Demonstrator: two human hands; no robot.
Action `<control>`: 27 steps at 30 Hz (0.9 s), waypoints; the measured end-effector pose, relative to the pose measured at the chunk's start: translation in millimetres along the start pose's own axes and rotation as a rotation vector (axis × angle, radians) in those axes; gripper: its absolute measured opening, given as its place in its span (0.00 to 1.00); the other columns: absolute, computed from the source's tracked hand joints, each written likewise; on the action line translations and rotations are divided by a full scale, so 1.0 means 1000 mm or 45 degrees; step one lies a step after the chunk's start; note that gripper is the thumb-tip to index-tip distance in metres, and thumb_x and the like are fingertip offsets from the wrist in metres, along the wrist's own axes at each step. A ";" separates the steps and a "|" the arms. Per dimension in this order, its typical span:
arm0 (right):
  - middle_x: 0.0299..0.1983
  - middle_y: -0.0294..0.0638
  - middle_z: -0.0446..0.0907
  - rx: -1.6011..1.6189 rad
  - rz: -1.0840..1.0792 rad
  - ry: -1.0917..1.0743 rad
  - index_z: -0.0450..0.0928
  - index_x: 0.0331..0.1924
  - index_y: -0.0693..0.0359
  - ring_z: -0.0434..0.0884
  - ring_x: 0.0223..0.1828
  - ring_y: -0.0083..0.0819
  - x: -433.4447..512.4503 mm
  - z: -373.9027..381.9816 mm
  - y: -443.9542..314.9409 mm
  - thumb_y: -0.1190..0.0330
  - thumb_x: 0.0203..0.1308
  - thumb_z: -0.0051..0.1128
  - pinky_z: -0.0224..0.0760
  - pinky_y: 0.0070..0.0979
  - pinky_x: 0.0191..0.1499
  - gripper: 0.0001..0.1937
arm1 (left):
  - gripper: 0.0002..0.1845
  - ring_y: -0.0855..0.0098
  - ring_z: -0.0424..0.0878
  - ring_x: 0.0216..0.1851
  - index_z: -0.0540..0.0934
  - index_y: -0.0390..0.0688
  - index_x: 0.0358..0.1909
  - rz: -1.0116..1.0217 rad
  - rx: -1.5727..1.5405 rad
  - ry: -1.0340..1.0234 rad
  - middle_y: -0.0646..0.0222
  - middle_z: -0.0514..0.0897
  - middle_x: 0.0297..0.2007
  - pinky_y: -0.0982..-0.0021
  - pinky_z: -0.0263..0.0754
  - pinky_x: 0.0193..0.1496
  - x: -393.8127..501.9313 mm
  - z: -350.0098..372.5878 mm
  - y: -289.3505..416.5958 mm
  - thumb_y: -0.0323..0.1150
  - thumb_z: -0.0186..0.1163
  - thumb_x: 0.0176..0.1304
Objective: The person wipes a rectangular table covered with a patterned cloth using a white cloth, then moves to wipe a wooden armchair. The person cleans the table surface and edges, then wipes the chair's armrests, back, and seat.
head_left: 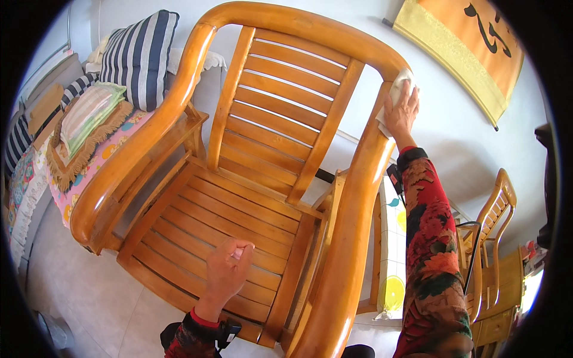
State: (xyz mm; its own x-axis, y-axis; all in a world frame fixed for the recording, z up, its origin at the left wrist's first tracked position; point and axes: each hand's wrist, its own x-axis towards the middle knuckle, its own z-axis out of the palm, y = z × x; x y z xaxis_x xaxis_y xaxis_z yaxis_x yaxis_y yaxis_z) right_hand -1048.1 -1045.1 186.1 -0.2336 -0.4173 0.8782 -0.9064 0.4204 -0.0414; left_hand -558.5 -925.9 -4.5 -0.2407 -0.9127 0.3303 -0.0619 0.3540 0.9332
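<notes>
A large varnished wooden armchair point(277, 129) with a slatted back and slatted seat fills the middle of the view. My right hand point(403, 109) presses a white cloth point(395, 94) onto the chair's frame, where the top rail curves down into the right-hand armrest. Over the seat slats, my left hand point(229, 268) is curled into a loose fist; nothing shows clearly inside it, and I cannot tell if it touches the wood. Both arms wear floral sleeves with dark cuffs.
Left of the chair, a sofa holds a striped cushion point(138, 60) and folded fabrics point(89, 116). A wall scroll point(465, 58) hangs at upper right. A table with a fruit-print cloth point(393, 259) stands beside the right armrest; another wooden chair point(499, 215) is farther right.
</notes>
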 end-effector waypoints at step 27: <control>0.73 0.81 0.40 0.451 0.516 -1.322 0.30 0.78 0.68 0.43 0.76 0.74 -0.238 -0.154 -0.052 0.41 0.66 0.52 0.45 0.46 0.77 0.54 | 0.04 0.78 0.81 0.25 0.82 0.37 0.36 0.236 0.024 -0.038 0.68 0.82 0.23 0.77 0.72 0.29 -0.070 -0.058 0.064 0.27 0.61 0.68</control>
State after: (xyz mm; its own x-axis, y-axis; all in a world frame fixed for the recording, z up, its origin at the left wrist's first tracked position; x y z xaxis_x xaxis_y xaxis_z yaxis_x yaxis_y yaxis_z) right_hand -891.5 -843.3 52.4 -0.5552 -0.8310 -0.0341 -0.7086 0.4941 -0.5037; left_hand -489.6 -851.5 40.2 -0.2784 -0.8252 0.4914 -0.0319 0.5193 0.8540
